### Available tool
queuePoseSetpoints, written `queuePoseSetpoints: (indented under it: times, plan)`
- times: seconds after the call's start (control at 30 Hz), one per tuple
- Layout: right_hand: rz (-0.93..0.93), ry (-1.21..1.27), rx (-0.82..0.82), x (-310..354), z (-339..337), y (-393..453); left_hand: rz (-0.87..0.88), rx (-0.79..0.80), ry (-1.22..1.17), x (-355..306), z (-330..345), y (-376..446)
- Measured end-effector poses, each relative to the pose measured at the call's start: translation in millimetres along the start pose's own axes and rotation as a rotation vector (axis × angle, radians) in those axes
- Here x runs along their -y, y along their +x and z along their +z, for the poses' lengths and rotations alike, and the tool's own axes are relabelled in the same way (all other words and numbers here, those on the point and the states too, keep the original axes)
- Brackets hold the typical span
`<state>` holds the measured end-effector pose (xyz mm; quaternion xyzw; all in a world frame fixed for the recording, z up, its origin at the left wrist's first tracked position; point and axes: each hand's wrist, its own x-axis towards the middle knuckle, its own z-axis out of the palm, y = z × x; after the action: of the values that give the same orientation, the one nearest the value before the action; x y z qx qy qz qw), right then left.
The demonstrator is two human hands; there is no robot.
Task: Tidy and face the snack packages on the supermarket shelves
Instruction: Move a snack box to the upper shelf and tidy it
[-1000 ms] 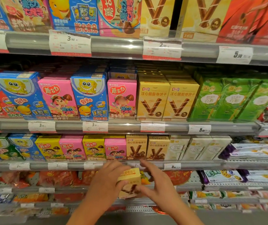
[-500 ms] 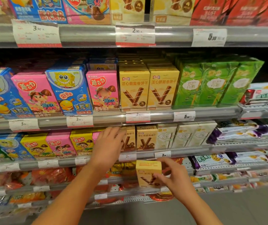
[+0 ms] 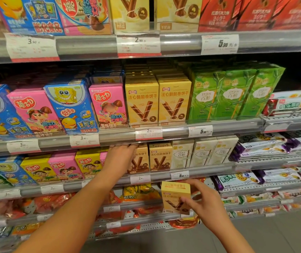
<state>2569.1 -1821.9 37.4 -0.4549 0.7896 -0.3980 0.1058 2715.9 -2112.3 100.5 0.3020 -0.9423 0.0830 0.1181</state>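
My right hand [image 3: 203, 199] holds a small yellow wafer-roll box [image 3: 173, 195] upright in front of the lower shelves, fingers curled round its right side. My left hand [image 3: 120, 157] reaches into the third shelf, its fingers in among the boxes beside a brown wafer-roll box [image 3: 141, 158] that it partly hides; whether it grips anything cannot be seen. A second brown wafer-roll box [image 3: 160, 156] stands to the right. On the shelf above stand two larger yellow wafer-roll boxes [image 3: 157, 102].
Pink and blue cartoon boxes [image 3: 69, 108] fill the left of the middle shelf, green stick boxes [image 3: 237, 94] the right. Cream boxes [image 3: 204, 152] stand right of the brown ones. Red and orange bags [image 3: 51, 199] hang below. Price rails [image 3: 146, 134] edge each shelf.
My left hand let go of the yellow box and rose to the third shelf, reaching in. My right hand kept the box and shifted right. The view moved closer.
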Motion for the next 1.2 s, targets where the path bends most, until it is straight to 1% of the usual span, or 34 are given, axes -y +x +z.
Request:
queuePoseSetpoints:
  times: [0.13, 0.27, 0.4, 0.5, 0.6, 0.77, 0.87, 0.97, 1.1, 1.2]
  plan:
    - [0.006, 0.008, -0.006, -1.6, 0.6, 0.4, 0.059, -0.032, -0.007, -2.9, 4.4, -5.5]
    - [0.002, 0.000, -0.015, -1.8, 0.6, 1.7, 0.066, -0.071, 0.014, -3.7, 6.1, -6.7]
    - [-0.014, 0.005, -0.025, 2.7, -3.3, 7.9, 0.067, -0.134, -0.017, -6.5, -0.7, -10.9]
    - [-0.026, 0.036, -0.055, 13.9, -11.9, 15.3, 0.093, -0.198, -0.115, -10.2, -6.0, -24.8]
    - [-0.062, 0.118, -0.093, 32.5, -28.1, 25.6, 0.130, -0.291, -0.242, -13.3, -16.3, -45.0]
    - [-0.257, 0.169, -0.179, 89.6, -75.9, 54.6, 0.212, -0.562, -0.283, -6.2, -69.7, -50.2]
    - [-0.422, 0.163, -0.259, 136.2, -113.5, 78.9, 0.203, -0.703, -0.280, 8.1, -115.6, -38.9]
    - [-0.586, 0.140, -0.354, 184.2, -151.1, 102.3, 0.188, -0.822, -0.218, 24.2, -156.7, -22.9]
    - [-0.769, 0.157, -0.462, 242.7, -194.3, 128.1, 0.058, -0.868, -0.089, 40.0, -189.2, -0.7]
    - [-0.862, 0.131, -0.529, 280.6, -217.8, 142.0, -0.054, -0.825, -0.039, 46.4, -199.8, 8.4]
